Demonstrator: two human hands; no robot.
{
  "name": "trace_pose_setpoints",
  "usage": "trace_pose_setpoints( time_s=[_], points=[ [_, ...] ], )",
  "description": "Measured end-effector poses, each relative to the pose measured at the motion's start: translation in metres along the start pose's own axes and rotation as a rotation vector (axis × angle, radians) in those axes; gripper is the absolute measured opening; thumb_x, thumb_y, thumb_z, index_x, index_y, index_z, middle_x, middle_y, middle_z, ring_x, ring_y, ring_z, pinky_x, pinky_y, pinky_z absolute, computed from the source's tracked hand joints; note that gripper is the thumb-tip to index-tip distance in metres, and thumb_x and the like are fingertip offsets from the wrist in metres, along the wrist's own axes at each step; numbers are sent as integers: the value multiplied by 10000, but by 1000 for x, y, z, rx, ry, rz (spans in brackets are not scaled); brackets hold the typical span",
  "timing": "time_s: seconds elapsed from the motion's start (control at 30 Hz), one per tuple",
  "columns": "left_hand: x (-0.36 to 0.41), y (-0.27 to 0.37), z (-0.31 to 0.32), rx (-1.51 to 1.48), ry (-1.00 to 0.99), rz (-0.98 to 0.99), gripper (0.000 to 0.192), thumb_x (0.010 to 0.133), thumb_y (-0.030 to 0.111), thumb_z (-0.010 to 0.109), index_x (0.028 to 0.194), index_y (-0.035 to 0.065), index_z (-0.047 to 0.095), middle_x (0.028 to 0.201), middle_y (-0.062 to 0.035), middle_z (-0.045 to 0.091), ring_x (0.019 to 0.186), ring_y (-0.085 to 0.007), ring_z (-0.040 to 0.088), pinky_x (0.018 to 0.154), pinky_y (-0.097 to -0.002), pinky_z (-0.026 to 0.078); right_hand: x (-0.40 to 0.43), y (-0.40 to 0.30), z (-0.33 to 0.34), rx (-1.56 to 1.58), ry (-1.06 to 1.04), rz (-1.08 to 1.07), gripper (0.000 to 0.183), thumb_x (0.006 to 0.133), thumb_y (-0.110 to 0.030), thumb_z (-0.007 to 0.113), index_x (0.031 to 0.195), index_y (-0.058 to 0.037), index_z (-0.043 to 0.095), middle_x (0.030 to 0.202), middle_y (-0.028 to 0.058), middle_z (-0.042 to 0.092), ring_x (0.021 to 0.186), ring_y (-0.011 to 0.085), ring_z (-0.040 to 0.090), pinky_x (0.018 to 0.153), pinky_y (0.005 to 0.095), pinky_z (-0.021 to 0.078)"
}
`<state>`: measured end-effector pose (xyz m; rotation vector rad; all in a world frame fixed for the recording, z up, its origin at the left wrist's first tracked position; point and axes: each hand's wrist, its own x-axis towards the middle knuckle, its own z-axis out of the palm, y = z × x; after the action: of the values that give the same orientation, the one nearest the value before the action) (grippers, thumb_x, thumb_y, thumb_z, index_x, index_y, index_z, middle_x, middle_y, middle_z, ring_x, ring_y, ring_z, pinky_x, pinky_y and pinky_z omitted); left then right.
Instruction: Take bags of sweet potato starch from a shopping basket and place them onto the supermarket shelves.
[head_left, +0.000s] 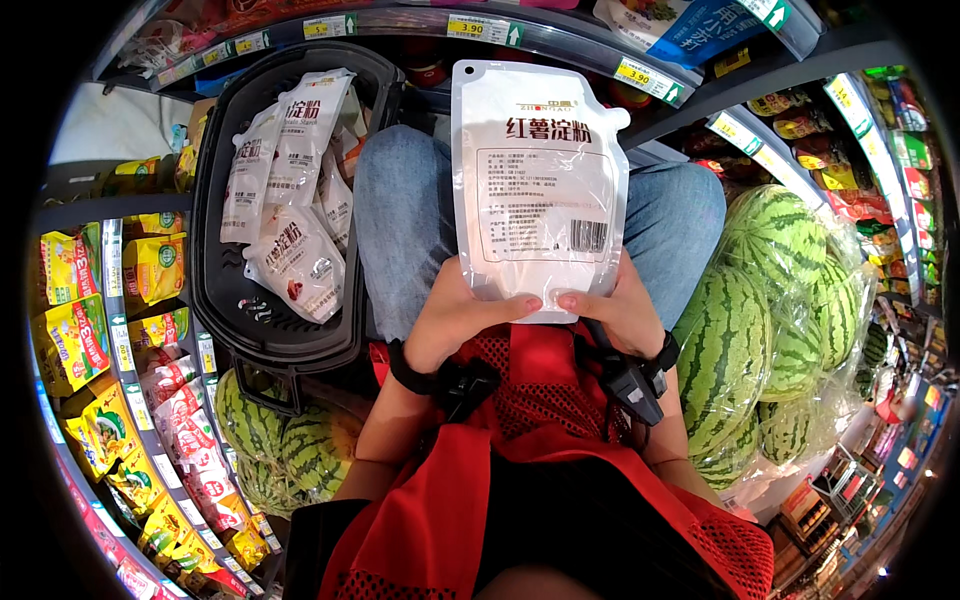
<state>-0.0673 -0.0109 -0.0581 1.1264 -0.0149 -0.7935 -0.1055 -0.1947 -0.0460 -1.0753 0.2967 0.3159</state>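
Observation:
Both of my hands grip the lower end of a white plastic pouch of starch (540, 169), held up in front of my knees with its printed panel and barcode facing me. My left hand (465, 309) holds the lower left corner, the thumb lying on the front. On the lower right corner is my right hand (615, 304), its thumb close to the other one. The fingers behind the pouch are hidden. To the left of my knee, a black plastic basket (217, 315) contains several similar white pouches (289, 180), lying loosely over one another.
Several striped watermelons (724, 345) in clear plastic wrap are piled at my right. More watermelons (300, 450) lie below the basket. A shelf edge with price tags (480, 28) curves above the pouch. Shelves of yellow packets (79, 341) stand at the left.

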Motion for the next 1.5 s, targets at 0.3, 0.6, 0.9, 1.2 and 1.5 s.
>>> trace_pose_setpoints(
  time_s=[0.3,0.6,0.9,1.2,1.5],
  points=[
    [-1,0,1,-21,-6,22,453,703,20,671,1112,-46,490,1032,-94,576,925,-131,534,808,-256,426,2,0,-1,-7,-26,25,709,642,21,694,1242,11,316,1154,98,482,1054,163,469,895,294,382],
    [0,-3,0,-5,19,36,429,695,11,672,1089,-41,510,1009,-92,587,909,-131,542,793,-259,436,1,4,0,-25,14,2,676,646,25,698,1220,11,343,1139,103,496,1030,167,493,859,296,418],
    [1,-1,1,-24,22,20,514,664,-45,645,1143,-48,459,1061,-113,563,955,-163,540,831,-273,420,2,4,4,10,40,-14,653,647,35,696,1207,10,362,1107,100,515,1004,174,512,839,299,435],
    [1,-3,2,-36,82,54,418,668,-29,639,1071,-50,526,999,-117,600,895,-161,570,802,-267,430,3,14,3,61,70,48,539,661,59,661,1154,21,447,1044,103,566,930,169,554,803,291,450],
    [0,-6,-2,95,94,120,364,704,37,665,1039,-47,551,960,-104,615,844,-133,573,743,-247,452,1,11,3,-17,85,41,485,672,36,668,1121,31,486,1027,109,585,903,167,566,786,281,453]
  ],
)
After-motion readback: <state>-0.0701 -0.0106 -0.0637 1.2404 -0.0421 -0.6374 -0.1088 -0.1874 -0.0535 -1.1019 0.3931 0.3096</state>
